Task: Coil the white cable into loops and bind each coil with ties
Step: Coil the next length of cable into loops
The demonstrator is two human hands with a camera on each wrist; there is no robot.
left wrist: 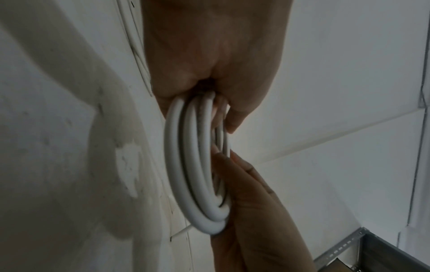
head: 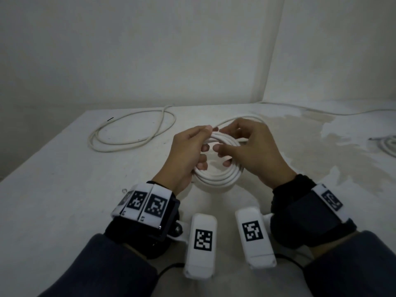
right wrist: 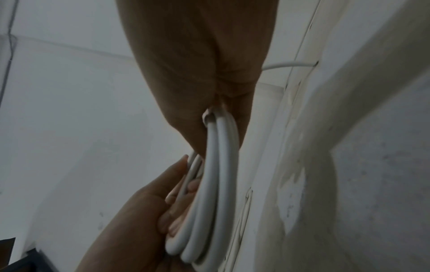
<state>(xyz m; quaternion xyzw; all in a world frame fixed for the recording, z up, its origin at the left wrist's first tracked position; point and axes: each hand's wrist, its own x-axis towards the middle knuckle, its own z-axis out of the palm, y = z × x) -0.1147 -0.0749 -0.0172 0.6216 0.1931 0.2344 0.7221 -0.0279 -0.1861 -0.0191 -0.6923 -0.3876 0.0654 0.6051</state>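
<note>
A white cable coil (head: 216, 179) of several loops is held upright just above the white table (head: 64, 200), near its middle. My left hand (head: 204, 144) grips the coil's left side, fingers curled through the loops and thumb on top. From the right, my right hand (head: 222, 144) holds the coil's top with curled fingers. A free strand (head: 242, 117) arcs off the coil's top towards the right. The left wrist view has the coil (left wrist: 193, 165) running from my left hand (left wrist: 209, 73) down into the right palm (left wrist: 256, 211). In the right wrist view the coil (right wrist: 216, 174) sits in both hands.
A loose loop of white cable (head: 128, 133) lies at the table's far left, with a small black strip (head: 110, 119) beside it. Another white coil (head: 389, 146) lies at the right edge of view. Walls close the back and right. A stained patch (head: 321, 133) marks the right of the table.
</note>
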